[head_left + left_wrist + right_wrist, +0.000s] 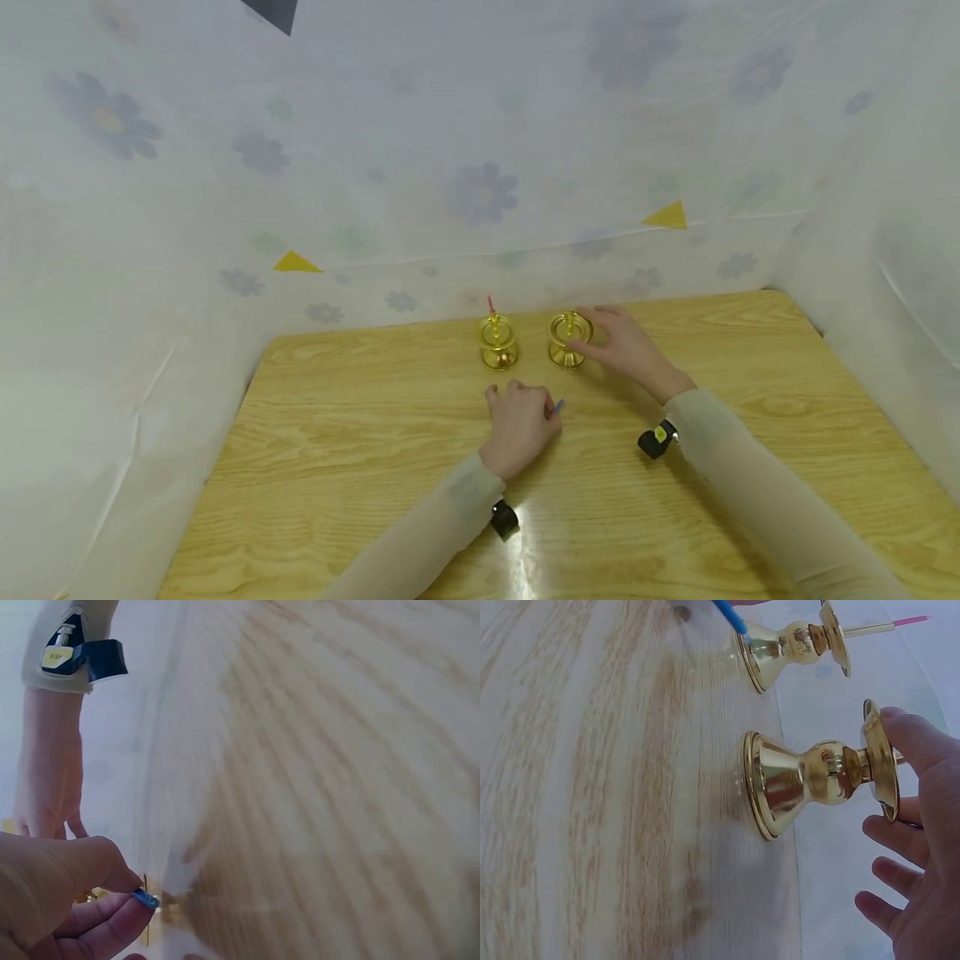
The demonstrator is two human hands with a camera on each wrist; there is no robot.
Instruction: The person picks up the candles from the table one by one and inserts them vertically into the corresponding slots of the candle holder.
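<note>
**A:** Head view first: where did the hands sit on the bench (360, 500)?

**B:** Both were toward the far edge. The right hand (626, 346) was at the right-hand gold candle holder (567, 340), fingertips at its top dish. The left hand (519, 425) lay nearer, just in front of the left-hand gold candle holder (498, 342).

**A:** And each grip?

**B:** The right wrist view showed the right hand's thumb touching the rim of the dish, the other fingers spread and relaxed, apart, not wrapped round anything. The left grip was pinched together on a small blue candle (146, 899), thumb against curled fingers, with only its tip showing.

**A:** Was anything in the holders?

**B:** A thin pink candle (491, 302) stood in the left-hand holder. Whether anything stood in the right-hand one I could not tell; the hand covered part of its top.

**A:** How much room around them?

**B:** The two holders stood near each other but apart, close to the flowered plastic sheet (480, 167) that hung behind the bench's far edge. That sheet also closed in both sides. Bare wood ran wide to the left, right and near edges.
</note>
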